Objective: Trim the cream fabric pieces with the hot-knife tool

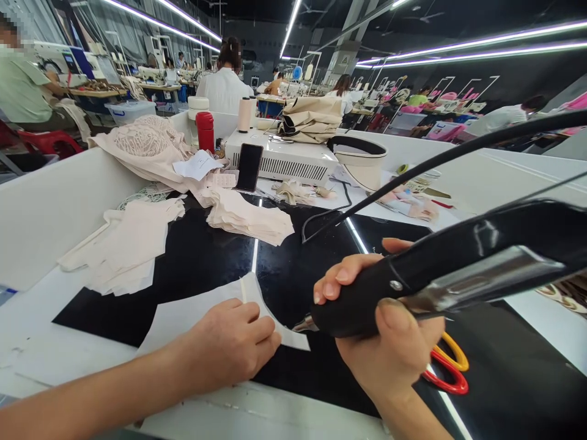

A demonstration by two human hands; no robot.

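My right hand (389,342) is wrapped around a black glue gun (353,305) with a silver lever and a cord. Its metal nozzle tip points left, close to the curved edge of a white panel (178,318). The panel lies on the black mat (321,256). My left hand (233,342) is closed, fingers curled together, pressing on the panel at a narrow cream fabric strip (250,288). Part of the strip is hidden under the fingers. Beside my right wrist, partly covered, lie scissors with red and yellow handles (452,370).
Cream fabric pieces lie in stacks at the left (132,238) and at the mat's far edge (250,217). Behind them are a phone (249,168), a white machine box (284,162), a red bottle (205,131) and a round container (360,162). Several people sit beyond the white partition.
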